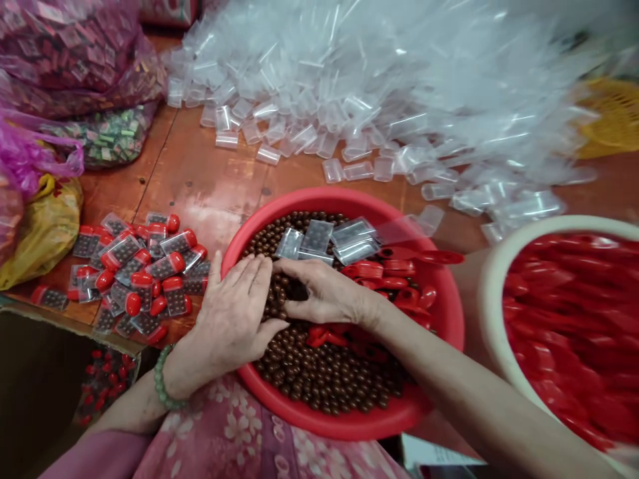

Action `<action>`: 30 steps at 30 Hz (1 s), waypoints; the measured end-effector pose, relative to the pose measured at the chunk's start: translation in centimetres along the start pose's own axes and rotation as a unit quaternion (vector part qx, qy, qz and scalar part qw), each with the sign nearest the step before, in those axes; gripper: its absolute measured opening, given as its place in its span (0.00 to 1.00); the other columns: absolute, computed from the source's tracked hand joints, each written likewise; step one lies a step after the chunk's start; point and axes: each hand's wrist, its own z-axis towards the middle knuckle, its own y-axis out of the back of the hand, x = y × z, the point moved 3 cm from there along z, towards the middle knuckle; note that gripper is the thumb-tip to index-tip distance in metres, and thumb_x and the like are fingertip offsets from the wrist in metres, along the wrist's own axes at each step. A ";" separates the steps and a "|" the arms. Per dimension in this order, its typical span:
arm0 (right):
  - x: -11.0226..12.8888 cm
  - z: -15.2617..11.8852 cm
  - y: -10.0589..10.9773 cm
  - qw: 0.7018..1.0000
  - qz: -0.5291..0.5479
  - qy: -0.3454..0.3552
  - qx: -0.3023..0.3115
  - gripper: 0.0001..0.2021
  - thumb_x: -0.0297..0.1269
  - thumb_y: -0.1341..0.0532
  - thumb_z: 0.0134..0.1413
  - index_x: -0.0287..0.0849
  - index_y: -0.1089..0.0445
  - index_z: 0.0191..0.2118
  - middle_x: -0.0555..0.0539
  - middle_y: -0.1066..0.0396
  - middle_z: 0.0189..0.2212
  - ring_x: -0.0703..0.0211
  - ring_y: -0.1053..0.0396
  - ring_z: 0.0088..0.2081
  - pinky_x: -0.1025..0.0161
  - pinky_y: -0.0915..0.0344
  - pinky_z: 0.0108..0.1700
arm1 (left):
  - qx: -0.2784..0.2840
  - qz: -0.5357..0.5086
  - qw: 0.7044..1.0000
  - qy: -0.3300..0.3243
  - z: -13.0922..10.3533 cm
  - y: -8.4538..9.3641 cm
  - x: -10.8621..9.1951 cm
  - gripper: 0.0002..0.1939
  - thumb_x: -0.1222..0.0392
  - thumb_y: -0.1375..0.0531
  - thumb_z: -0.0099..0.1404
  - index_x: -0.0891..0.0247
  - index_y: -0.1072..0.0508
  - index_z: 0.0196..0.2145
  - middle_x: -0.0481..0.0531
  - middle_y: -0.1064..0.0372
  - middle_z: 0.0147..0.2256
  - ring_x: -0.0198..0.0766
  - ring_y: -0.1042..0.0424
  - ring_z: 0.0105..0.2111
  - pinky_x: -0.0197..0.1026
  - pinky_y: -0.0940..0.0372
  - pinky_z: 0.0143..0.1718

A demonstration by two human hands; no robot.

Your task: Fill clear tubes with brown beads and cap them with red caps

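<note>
Forearms [449,359] converging, hands [323,291] close over red basin [452,313] (right curled)

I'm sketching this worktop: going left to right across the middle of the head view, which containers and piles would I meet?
Yellow bag, pile of red-capped packs, red basin, pale tub of red pieces.

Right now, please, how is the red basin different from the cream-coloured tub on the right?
The red basin has a red rim; the cream-coloured tub has a pale one. The basin holds brown beads, clear sleeves and red pieces, while in the tub only red pieces show. The left hand and right hand are at the basin; neither is in the tub. Both containers are open and rounded.
</note>
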 end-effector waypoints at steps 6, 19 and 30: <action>1.8 -1.2 1.5 0.995 0.090 0.007 -0.034 0.17 0.29 0.39 0.50 0.39 0.33 0.48 0.47 0.25 0.38 0.59 0.27 0.39 0.62 0.31 0.43 | -0.018 0.004 1.000 -0.016 0.5 0.5 -0.2 0.33 0.54 0.42 0.65 0.81 0.43 0.60 0.74 0.36 0.57 0.59 0.38 0.60 0.67 0.52 0.64; 2.6 -4.6 3.9 0.982 0.070 0.024 -0.176 0.18 0.35 0.36 0.57 0.41 0.32 0.53 0.45 0.27 0.39 0.61 0.29 0.37 0.61 0.31 0.42 | -0.014 -0.294 0.955 0.021 2.6 1.0 -0.6 0.20 0.65 0.39 0.61 0.65 0.31 0.52 0.58 0.26 0.47 0.43 0.25 0.45 0.43 0.30 0.47; 0.5 -6.1 2.9 0.983 -0.089 -0.092 -0.129 0.12 0.34 0.41 0.61 0.39 0.31 0.49 0.43 0.27 0.40 0.56 0.29 0.40 0.60 0.33 0.44 | 0.109 -0.379 0.911 0.121 3.6 0.6 -0.5 0.06 0.62 0.38 0.60 0.62 0.32 0.34 0.44 0.31 0.27 0.32 0.33 0.26 0.34 0.39 0.29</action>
